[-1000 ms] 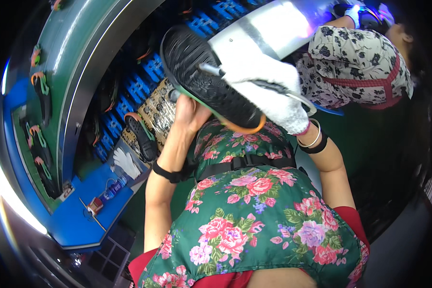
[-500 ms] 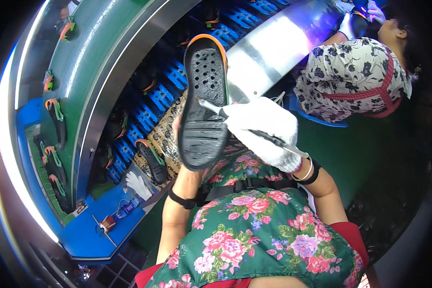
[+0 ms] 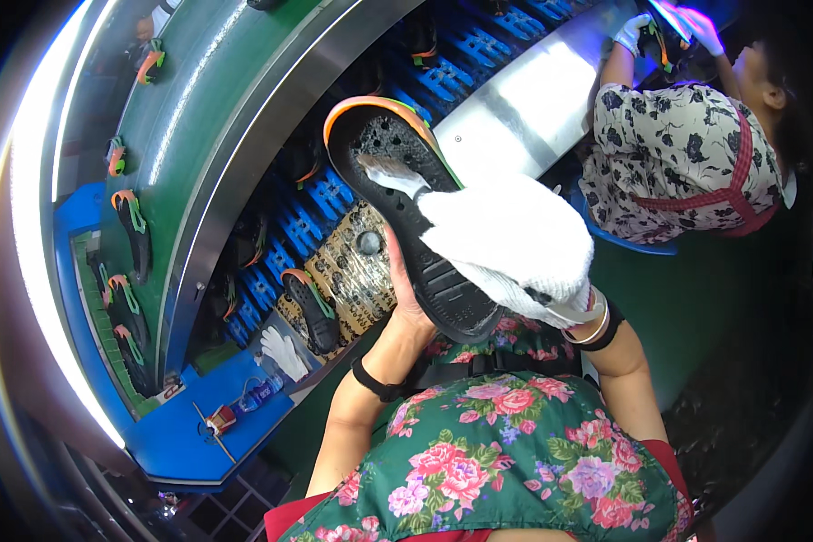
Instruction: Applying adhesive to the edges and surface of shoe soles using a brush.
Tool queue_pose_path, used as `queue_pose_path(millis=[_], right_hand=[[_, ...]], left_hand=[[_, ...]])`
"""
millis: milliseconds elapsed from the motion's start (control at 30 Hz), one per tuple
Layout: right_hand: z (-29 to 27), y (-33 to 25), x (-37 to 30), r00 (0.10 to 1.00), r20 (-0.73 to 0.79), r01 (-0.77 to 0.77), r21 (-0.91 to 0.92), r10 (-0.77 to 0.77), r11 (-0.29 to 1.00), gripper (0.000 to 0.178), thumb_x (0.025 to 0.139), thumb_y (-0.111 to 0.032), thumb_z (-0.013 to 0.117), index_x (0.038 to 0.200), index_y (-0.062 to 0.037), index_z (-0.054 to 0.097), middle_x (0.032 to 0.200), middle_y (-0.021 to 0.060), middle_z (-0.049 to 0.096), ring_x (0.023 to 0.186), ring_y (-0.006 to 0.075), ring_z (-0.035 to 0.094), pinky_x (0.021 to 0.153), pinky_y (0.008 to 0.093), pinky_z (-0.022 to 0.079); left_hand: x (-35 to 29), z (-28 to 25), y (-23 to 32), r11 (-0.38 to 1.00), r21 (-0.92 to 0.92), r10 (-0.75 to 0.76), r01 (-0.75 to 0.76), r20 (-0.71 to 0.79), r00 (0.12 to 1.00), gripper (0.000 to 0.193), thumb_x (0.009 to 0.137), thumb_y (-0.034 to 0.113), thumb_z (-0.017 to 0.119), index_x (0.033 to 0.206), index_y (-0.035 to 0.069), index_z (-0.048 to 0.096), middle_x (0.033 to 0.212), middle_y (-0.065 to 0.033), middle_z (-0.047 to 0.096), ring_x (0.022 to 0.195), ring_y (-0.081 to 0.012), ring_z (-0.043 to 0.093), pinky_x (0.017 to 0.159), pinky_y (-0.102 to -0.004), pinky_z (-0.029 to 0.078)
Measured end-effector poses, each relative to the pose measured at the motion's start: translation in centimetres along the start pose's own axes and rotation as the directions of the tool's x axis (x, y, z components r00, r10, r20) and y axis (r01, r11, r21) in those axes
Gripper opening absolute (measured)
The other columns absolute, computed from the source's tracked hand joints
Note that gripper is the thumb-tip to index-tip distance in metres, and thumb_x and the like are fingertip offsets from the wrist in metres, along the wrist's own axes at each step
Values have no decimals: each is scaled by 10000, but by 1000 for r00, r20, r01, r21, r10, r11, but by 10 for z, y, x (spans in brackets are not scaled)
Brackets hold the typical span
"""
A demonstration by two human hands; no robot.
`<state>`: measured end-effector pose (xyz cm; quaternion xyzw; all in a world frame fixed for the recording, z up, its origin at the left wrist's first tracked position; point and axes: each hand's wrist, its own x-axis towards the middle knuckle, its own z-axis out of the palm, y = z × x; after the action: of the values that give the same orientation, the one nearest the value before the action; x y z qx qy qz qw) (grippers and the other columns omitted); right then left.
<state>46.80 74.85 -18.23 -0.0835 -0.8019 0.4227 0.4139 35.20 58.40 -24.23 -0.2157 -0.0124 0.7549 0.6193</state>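
Note:
My bare left hand grips a black shoe sole by its left edge, its fingers mostly hidden beneath. The sole is tilted, its toe pointing up and left, with an orange and green rim and round holes toward the toe. In a white knit glove, my right hand is closed around a brush whose handle is mostly hidden. The pale bristles lie against the toe area of the sole. Parts of the sole look wet and shiny.
A second sole lies on wrapped brown cardboard, near a small round grey container. White gloves and a bottle are on a blue table. Soles sit along a green conveyor. A co-worker sits at the right.
The sole has tilted with its toe swinging left. The brush has moved from the middle of the sole up to the toe holes. The co-worker's hands have shifted.

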Motion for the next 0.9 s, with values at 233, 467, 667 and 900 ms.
queue_pose_path(millis=[233, 467, 667, 900], right_hand=[[34, 0, 2, 997, 65, 29, 103, -36, 994, 332, 890, -45, 728, 1222, -56, 751, 1231, 124, 748, 1115, 262, 708, 951, 397, 568], [17, 1, -13, 999, -40, -30, 81, 33, 996, 300, 820, -38, 783, 1119, -70, 786, 1171, 107, 770, 1010, 239, 744, 856, 358, 586], [19, -12, -51, 993, -60, -87, 229, 103, 969, 245, 833, -21, 765, 1065, -88, 807, 1111, 127, 778, 1000, 284, 752, 924, 418, 582], [49, -13, -82, 979, -184, -68, 91, 84, 993, 272, 904, -72, 725, 1173, -71, 764, 1135, 87, 770, 1028, 252, 729, 892, 365, 575]], left_hand=[[-35, -52, 28, 817, 571, 160, 81, -360, 919, 990, 909, 814, 493, 1594, 110, 369, 1576, -173, 472, 1429, -373, 487, 1204, -575, 374], [-29, -37, 13, 988, 144, 54, -49, -33, 998, 983, 921, 823, 458, 1600, 119, 364, 1555, -170, 496, 1406, -355, 514, 1189, -549, 403], [-30, -46, 13, 947, 321, 28, 4, -93, 995, 972, 934, 815, 446, 1579, 89, 395, 1526, -167, 530, 1371, -351, 545, 1166, -540, 427], [-17, -42, 7, 665, 746, 63, 24, -87, 994, 989, 948, 795, 444, 1617, 80, 301, 1630, -175, 393, 1423, -388, 479, 1163, -569, 421]])
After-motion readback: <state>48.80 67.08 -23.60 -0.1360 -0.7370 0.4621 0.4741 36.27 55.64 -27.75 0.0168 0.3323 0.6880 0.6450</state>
